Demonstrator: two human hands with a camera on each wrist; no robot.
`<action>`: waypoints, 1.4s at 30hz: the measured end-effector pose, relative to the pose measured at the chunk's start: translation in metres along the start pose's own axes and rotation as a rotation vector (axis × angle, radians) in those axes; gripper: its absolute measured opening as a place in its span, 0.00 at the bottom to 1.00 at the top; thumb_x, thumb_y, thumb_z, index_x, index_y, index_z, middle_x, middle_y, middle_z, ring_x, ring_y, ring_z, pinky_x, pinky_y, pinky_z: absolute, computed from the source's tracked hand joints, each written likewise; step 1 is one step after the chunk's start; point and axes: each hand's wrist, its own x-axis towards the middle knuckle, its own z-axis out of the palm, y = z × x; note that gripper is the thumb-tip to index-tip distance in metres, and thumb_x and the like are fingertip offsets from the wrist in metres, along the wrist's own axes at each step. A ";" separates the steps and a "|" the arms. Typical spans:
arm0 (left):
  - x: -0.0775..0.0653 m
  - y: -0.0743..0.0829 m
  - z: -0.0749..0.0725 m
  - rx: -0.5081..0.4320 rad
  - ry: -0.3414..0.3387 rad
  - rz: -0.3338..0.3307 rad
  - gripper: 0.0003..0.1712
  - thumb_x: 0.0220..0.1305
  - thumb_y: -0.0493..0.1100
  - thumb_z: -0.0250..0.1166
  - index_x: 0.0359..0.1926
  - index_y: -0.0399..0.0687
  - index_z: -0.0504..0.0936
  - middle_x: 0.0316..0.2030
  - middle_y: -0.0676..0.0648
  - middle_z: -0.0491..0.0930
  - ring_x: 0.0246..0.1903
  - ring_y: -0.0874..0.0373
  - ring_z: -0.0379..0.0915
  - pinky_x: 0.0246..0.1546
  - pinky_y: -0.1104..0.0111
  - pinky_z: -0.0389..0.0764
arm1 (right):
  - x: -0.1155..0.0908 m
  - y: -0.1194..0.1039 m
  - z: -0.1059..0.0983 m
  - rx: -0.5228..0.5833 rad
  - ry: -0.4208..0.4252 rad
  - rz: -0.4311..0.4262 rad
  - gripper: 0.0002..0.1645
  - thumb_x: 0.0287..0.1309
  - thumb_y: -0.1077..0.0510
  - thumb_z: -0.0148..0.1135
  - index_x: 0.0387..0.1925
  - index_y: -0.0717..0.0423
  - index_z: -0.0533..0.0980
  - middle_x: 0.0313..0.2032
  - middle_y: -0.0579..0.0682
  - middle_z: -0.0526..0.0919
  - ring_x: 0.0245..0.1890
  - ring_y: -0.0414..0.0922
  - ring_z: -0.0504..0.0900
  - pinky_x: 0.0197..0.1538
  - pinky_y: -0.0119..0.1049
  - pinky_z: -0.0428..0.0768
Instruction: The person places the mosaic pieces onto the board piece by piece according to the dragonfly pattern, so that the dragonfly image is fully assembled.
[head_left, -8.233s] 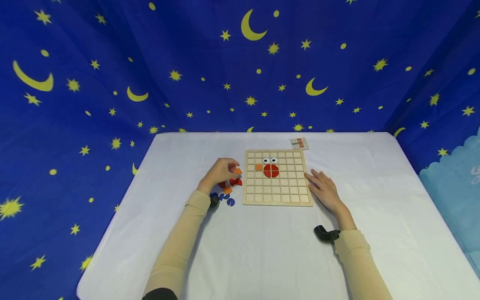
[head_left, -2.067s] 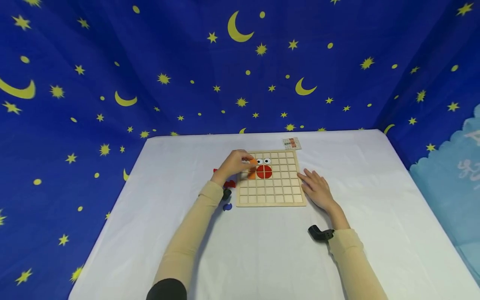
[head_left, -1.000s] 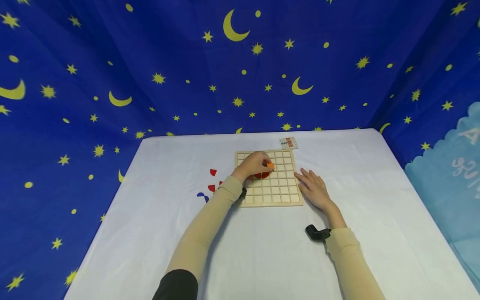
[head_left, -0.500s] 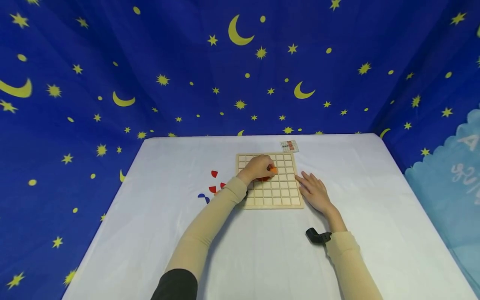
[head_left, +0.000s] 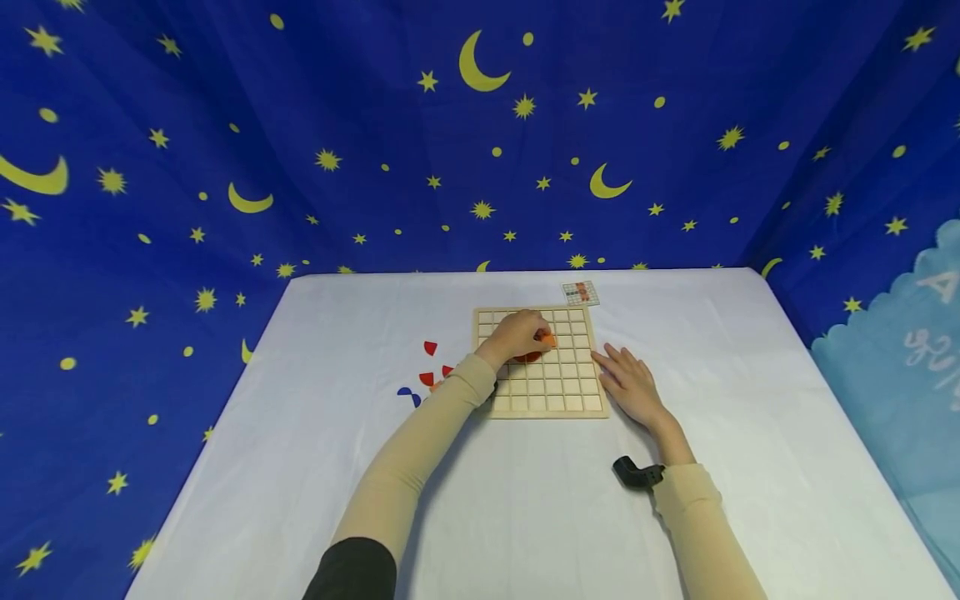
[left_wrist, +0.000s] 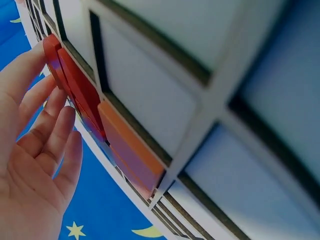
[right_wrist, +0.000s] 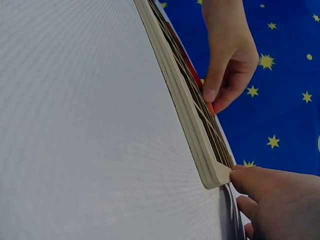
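Over the upper middle of the wooden grid board (head_left: 555, 412), my left hand (head_left: 519, 333) pinches an orange tile (head_left: 549, 341) between thumb and fingers, close over the cells. In the right wrist view this tile (right_wrist: 211, 108) sits down at the board's surface. Part of the red circle (head_left: 529, 357) shows below the hand, which hides the eye pieces. The left wrist view has the red pieces (left_wrist: 75, 80) and another orange tile (left_wrist: 130, 150) lying in cells. My right hand (head_left: 632, 385) lies with fingers spread, fingertips at the board's right edge.
Left of the board lie loose red pieces (head_left: 430, 347), blue pieces (head_left: 405, 392) and an orange piece (head_left: 435, 387), partly behind the left sleeve. A small pattern card (head_left: 581, 293) lies beyond the board's far edge. A starry blue curtain (head_left: 390, 125) hangs behind the table.
My left hand has moved from the loose pieces onto the board, then rightward to the red circle's right side with an orange tile. In the last half second it barely moves. My right hand stays.
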 end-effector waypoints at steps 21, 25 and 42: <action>-0.007 -0.007 0.002 0.021 0.006 0.016 0.18 0.60 0.52 0.66 0.49 0.52 0.84 0.43 0.50 0.81 0.45 0.57 0.76 0.51 0.66 0.77 | 0.001 -0.005 0.006 0.006 -0.025 -0.008 0.28 0.71 0.54 0.44 0.69 0.54 0.60 0.73 0.62 0.52 0.73 0.64 0.42 0.70 0.64 0.36; -0.011 -0.008 -0.002 -0.011 0.036 0.017 0.18 0.61 0.52 0.65 0.49 0.50 0.84 0.42 0.49 0.81 0.42 0.57 0.76 0.46 0.67 0.78 | 0.001 -0.006 0.005 0.008 -0.030 -0.011 0.28 0.71 0.53 0.44 0.70 0.54 0.60 0.73 0.62 0.52 0.73 0.65 0.42 0.70 0.64 0.36; -0.078 -0.051 -0.045 -0.184 0.097 -0.144 0.18 0.62 0.48 0.65 0.51 0.46 0.83 0.42 0.48 0.83 0.41 0.56 0.77 0.43 0.62 0.78 | 0.001 -0.007 -0.006 -0.003 -0.035 0.000 0.29 0.71 0.52 0.44 0.69 0.56 0.60 0.72 0.63 0.51 0.73 0.66 0.43 0.70 0.64 0.37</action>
